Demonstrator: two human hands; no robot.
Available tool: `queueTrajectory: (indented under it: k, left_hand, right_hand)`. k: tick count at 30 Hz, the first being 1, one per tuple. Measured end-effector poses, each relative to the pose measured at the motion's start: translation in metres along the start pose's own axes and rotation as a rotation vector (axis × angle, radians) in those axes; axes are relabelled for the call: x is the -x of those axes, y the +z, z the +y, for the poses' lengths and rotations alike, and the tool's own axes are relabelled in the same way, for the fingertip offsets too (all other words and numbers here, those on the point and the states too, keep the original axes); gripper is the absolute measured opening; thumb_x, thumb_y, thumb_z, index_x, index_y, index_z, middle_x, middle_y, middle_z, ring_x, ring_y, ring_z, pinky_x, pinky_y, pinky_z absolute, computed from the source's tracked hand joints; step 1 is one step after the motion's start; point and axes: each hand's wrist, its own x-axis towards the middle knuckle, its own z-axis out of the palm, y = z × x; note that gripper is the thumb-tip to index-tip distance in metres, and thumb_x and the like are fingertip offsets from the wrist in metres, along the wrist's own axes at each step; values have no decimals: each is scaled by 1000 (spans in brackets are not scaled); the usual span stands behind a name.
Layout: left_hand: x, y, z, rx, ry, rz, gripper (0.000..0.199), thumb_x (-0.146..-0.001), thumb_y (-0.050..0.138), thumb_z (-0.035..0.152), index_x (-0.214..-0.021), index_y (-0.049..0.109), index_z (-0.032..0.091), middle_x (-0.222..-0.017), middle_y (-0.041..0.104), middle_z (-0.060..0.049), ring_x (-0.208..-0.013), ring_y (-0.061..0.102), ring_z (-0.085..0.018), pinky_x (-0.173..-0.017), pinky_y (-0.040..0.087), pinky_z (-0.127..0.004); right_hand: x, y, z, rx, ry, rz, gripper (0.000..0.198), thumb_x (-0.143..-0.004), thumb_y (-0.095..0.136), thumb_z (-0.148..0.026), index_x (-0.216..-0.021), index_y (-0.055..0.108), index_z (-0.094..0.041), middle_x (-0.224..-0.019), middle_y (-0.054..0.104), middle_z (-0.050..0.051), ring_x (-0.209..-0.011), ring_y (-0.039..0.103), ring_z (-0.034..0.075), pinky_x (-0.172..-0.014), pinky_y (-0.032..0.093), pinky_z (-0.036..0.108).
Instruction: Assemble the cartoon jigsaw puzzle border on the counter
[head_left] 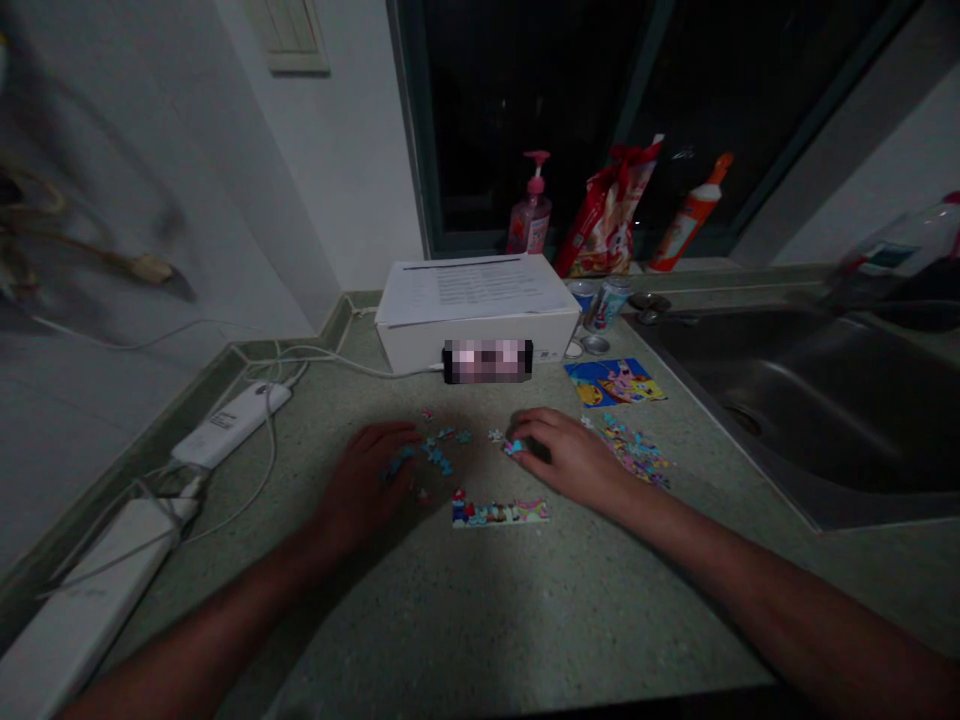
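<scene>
My right hand (566,455) pinches a small blue and pink puzzle piece (513,447) between thumb and fingertips, just above the counter. A pale loose piece lies beside those fingertips. On the left, my left hand (367,475) rests with its thumb and fingers apart around some blue puzzle pieces (401,458); it does not appear to grip them. More loose blue pieces (436,455) are scattered between the hands. Nearer to me lies a joined strip of puzzle (500,512) with colourful figures. Beyond my right wrist spreads a pile of mixed pieces (636,450).
A phone (487,361) leans against a white box (480,300) topped with paper. A cartoon picture card (616,382) lies near cans (609,305) and the sink (810,400). Power strips (97,590) and cables run along the left. Bottles and a red bag (611,215) line the windowsill.
</scene>
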Motion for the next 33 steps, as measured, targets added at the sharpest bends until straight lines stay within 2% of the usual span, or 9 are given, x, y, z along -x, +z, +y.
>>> queueTrajectory:
  k: [5,14,27,33]
  left_hand:
    - [-7,-8,-5,-28,-33,113,27,-105,60,33,-125,75,26,-131,78,-8,-124,74,-29,-112,63,-51]
    - [-9,-10,0,-7,-89,74,25,-104,59,29,-124,73,27,-126,79,-7,-121,75,-28,-111,62,-52]
    - [-10,-15,2,6,-95,53,21,-103,60,29,-118,76,26,-117,82,-7,-114,77,-28,-107,62,-50]
    - [-11,-20,-2,-25,-99,97,20,-103,59,26,-116,75,25,-114,82,-7,-110,77,-28,-105,62,-50]
  right_hand:
    - [11,11,7,40,2,24,15,-102,74,-22,-116,79,-22,-132,79,15,-123,76,32,-106,63,53]
    - [20,6,7,70,-6,-4,23,-104,69,-21,-124,79,-23,-136,78,14,-125,75,32,-107,63,54]
    - [23,4,4,86,8,-31,26,-104,66,-21,-127,77,-23,-139,77,15,-126,75,32,-110,63,54]
    - [24,3,2,77,27,84,41,-103,61,-20,-143,69,-23,-146,70,18,-132,71,35,-112,61,58]
